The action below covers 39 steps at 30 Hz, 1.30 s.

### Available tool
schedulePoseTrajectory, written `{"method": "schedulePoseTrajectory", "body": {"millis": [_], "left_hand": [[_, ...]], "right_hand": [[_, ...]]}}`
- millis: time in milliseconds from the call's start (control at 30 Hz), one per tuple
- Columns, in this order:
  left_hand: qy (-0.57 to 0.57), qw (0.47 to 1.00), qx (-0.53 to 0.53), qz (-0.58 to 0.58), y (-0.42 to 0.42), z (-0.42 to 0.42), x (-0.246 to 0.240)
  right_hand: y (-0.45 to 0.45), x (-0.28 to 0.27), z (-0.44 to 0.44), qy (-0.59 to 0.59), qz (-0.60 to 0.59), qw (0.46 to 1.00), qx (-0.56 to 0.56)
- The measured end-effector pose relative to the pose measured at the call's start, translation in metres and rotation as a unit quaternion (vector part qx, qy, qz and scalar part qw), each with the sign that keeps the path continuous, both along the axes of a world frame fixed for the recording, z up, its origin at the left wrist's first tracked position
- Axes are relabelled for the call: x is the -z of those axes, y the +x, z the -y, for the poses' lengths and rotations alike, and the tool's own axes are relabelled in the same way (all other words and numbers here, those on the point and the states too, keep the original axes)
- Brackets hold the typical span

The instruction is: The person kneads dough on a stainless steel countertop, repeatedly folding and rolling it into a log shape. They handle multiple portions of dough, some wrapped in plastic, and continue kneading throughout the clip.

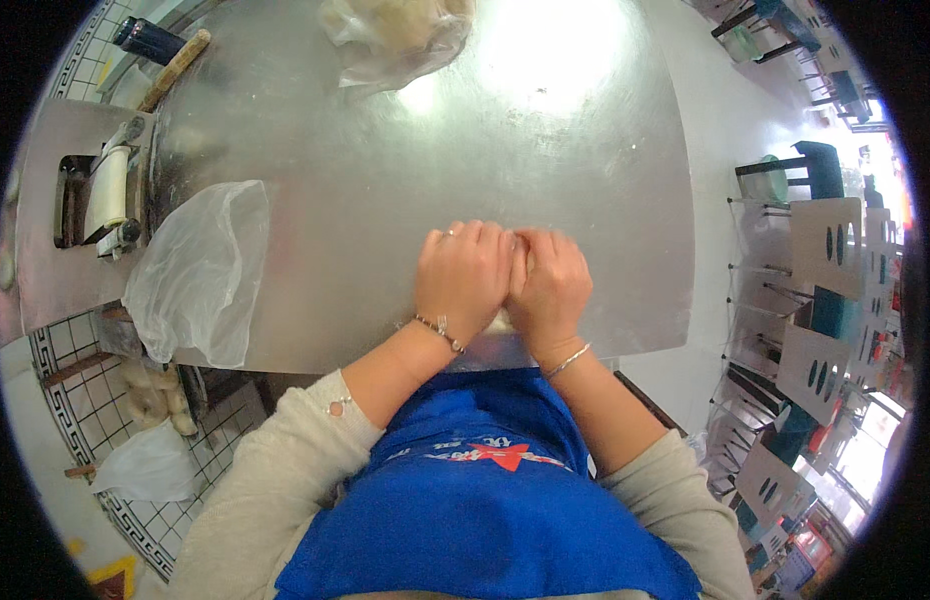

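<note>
My left hand (463, 279) and my right hand (551, 285) meet knuckles-up above the near edge of a metal worktop (345, 225). Their fingers curl inward around something pale, perhaps dough (501, 322), of which only a small part shows between and below the palms. The hands hide the rest of it. A bracelet circles each wrist. To the left of the hands lies a thin clear plastic bag (210, 277), crumpled and flat. At the far edge sits another plastic bag (405, 37) with a pale mass inside.
At the left stands a roller device (109, 191) on a side surface. Behind it are a wooden rolling pin (176, 67) and a dark cylindrical container (146, 39). A white bag (150, 465) lies low at the left. Tables (825, 240) and stools are off to the right.
</note>
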<state>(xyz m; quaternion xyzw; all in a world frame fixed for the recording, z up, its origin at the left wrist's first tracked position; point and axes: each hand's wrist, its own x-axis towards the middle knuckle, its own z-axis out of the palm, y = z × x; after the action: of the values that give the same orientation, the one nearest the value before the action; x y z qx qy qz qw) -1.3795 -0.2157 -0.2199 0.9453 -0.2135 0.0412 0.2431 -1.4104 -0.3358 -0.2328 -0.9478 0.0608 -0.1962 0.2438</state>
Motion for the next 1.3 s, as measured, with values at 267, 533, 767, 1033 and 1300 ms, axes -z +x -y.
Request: {"method": "schedulePoseTrajectory", "body": {"millis": [267, 533, 767, 1033, 1300], "left_hand": [[0.067, 0.993, -0.004, -0.097, 0.032, 0.012, 0.010], [-0.040, 0.996, -0.050, -0.059, -0.025, -0.016, -0.009], [-0.155, 0.973, -0.046, 0.162, -0.076, -0.028, 0.026], [-0.020, 0.999, -0.028, 0.040, 0.003, 0.004, 0.014], [0.007, 0.986, -0.080, -0.148, 0.038, 0.012, 0.017]], "right_hand": [[0.028, 0.003, 0.016, -0.012, -0.197, 0.980, 0.027], [-0.047, -0.036, 0.001, -0.029, -0.074, 0.989, -0.123], [-0.070, 0.007, -0.010, -0.065, 0.056, 0.990, -0.113], [0.007, 0.008, -0.003, -0.025, -0.046, 0.998, 0.017], [0.048, -0.006, 0.009, 0.012, -0.188, 0.982, 0.012]]}}
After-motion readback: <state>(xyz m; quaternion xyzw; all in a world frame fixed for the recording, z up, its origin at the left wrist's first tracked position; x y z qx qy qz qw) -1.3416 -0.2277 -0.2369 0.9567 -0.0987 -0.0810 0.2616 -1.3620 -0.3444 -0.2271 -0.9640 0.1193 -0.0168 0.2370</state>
